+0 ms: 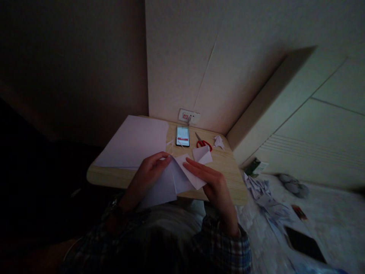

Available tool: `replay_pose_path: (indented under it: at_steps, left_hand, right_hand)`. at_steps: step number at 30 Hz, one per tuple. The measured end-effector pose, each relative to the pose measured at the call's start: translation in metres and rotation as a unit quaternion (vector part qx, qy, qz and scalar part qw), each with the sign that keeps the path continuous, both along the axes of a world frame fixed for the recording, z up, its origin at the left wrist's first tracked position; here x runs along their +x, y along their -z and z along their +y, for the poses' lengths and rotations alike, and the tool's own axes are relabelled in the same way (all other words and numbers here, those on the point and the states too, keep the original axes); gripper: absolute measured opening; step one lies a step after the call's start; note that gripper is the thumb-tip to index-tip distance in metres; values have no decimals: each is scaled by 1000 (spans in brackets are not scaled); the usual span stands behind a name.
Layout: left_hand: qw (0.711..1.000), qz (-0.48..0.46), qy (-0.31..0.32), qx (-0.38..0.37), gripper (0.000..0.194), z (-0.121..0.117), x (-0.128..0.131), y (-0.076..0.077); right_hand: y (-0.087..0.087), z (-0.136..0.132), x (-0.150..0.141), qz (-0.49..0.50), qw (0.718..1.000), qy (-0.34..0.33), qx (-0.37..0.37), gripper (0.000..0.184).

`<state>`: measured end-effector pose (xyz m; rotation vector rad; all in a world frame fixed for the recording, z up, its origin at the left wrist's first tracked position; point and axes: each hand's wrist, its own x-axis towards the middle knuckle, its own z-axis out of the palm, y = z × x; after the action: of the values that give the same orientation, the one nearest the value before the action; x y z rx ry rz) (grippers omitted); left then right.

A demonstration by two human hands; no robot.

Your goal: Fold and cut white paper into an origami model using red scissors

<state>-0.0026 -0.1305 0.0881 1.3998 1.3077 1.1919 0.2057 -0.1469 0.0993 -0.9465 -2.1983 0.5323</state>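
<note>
Between my hands, over the table's front edge, is a partly folded sheet of white paper (162, 188). My left hand (152, 169) pinches its upper edge between thumb and fingers. On the right, my right hand (207, 177) grips the folded flap, its fingers lying along the top and the thumb hidden. A smaller folded piece of paper (201, 154) rests just beyond my right hand. Behind that lie scissors with red handles (203, 144), blades pointing to the wall. A phone (182, 136) with a lit screen is left of the scissors.
A stack of white paper (137, 140) covers the left of the wooden table (228, 179). A small folded paper figure (218, 142) sits at the back right. The wall socket (188, 116) is behind the phone. Crumpled papers (265, 198) and a dark tablet-like object (305, 243) lie on the bed.
</note>
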Motion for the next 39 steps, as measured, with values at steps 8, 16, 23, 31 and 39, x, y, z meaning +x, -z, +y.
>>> replay_pose_path:
  at_steps: [8,16,23,31,39]
  left_hand:
    - [1000,-10,5,9,29,1,-1,2]
    - [999,-35,-4,-2,23,-2,1,-2]
    - [997,-58,-41,-16,23,-1,2,1]
    - [989,-96,-114,15,24,1,3,9]
    - [992,-56,-107,35,22,-2,7,4]
  right_hand:
    - [-7,-5,-2,-60,998,8,35,63]
    - [-6,-6,-6,-106,992,21,65,59]
    - [-4,-4,-3,-83,995,20,46,59]
    - [-1,-3,-6,200,974,107,-6,45]
    - [7,9,-17,272,940,179,-102,28]
